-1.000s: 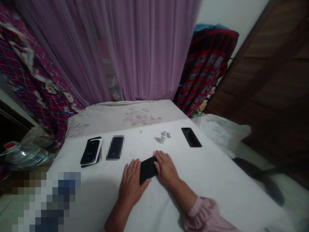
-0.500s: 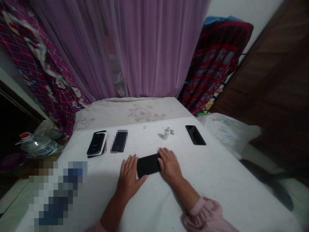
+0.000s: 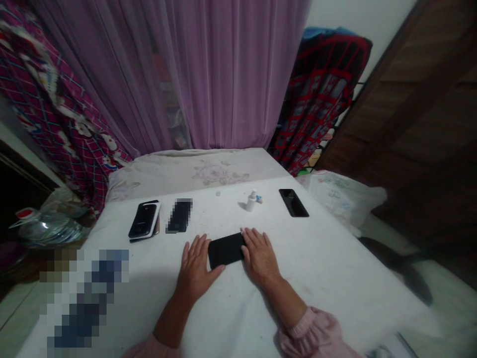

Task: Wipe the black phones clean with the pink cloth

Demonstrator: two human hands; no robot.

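A black phone (image 3: 225,250) lies flat on the white-covered table in front of me, its long side running left to right. My left hand (image 3: 194,271) rests at its left end, fingers stretched out and the thumb reaching along the near edge. At the right end lies my right hand (image 3: 260,256), fingers extended forward and overlapping that edge a little. Both hands are open and low on the cloth, touching the phone from either side. Beyond it stands a small white bottle (image 3: 251,202) with a blue and white item (image 3: 259,199) beside it.
A stack of phones (image 3: 143,221) sits left, beside a pixelated dark phone (image 3: 180,215). Another black phone (image 3: 294,203) lies at the right. A blurred-out dark object (image 3: 89,303) is at the near left. A water jug (image 3: 44,226) and a plastic bag (image 3: 339,199) flank the table.
The whole view has shifted slightly, so things appear a little further left. A grey-white item has come into sight at the bottom right. My hands keep nearly the same place at the phone.
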